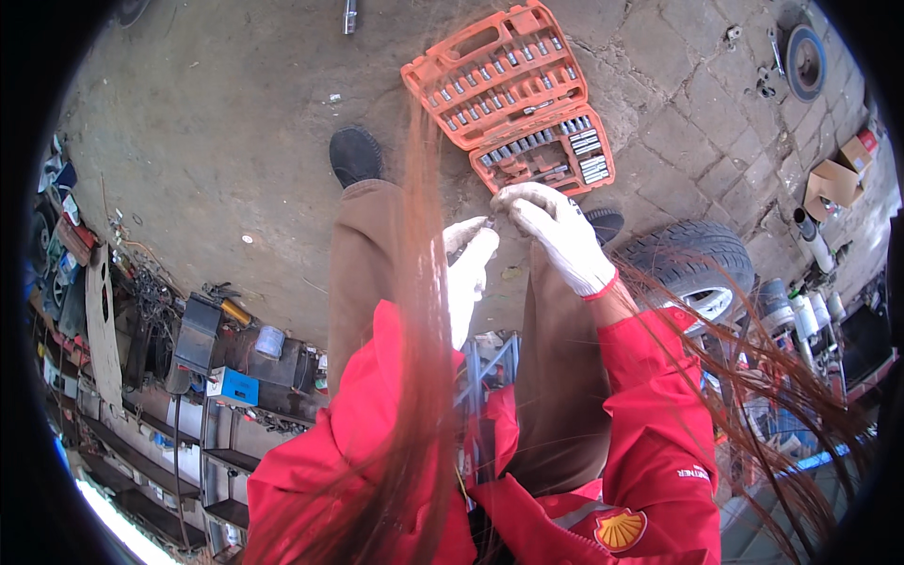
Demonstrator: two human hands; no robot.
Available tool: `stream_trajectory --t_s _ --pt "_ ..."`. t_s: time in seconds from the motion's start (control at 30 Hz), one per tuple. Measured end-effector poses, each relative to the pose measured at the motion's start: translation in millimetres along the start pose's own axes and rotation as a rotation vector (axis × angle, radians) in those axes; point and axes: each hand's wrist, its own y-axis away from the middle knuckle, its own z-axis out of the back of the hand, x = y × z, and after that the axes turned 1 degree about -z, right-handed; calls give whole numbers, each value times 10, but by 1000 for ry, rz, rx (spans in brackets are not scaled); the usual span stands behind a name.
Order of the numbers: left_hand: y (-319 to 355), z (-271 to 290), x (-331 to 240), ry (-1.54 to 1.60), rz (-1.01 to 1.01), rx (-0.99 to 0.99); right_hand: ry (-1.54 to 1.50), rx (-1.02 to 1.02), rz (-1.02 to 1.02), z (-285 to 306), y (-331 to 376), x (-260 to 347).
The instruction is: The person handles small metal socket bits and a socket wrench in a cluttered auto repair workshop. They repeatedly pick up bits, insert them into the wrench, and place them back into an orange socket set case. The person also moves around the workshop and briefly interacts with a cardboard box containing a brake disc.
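Observation:
Both my hands wear white work gloves and are raised close together above my knees. My left hand pinches a small metal piece, too small to name, whose tip shows at the fingertips. Just beside it, my right hand has its thumb and fingers drawn together; whatever they grip is hidden. Beyond my hands an orange socket set case lies open on the ground. Rows of sockets fill its lid, and more sockets stand in the near half, where several slots look bare.
A tyre on a rim lies right of my legs. Farther right are an open cardboard box and a grinding-disc-like wheel. A metal tool lies far ahead. Shelves and a blue box stand at left. Long hair hangs across the view.

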Motion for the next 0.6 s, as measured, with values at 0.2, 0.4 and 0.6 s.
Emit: stream_trajectory --t_s 0.2,0.4,0.6 --pt "59 -15 10 -165 -223 11 0 -64 -151 -137 132 87" --pt "10 -8 14 -400 -524 67 405 -191 -82 -131 82 155" --pt "-42 59 -5 94 143 183 685 -785 178 603 -821 85"
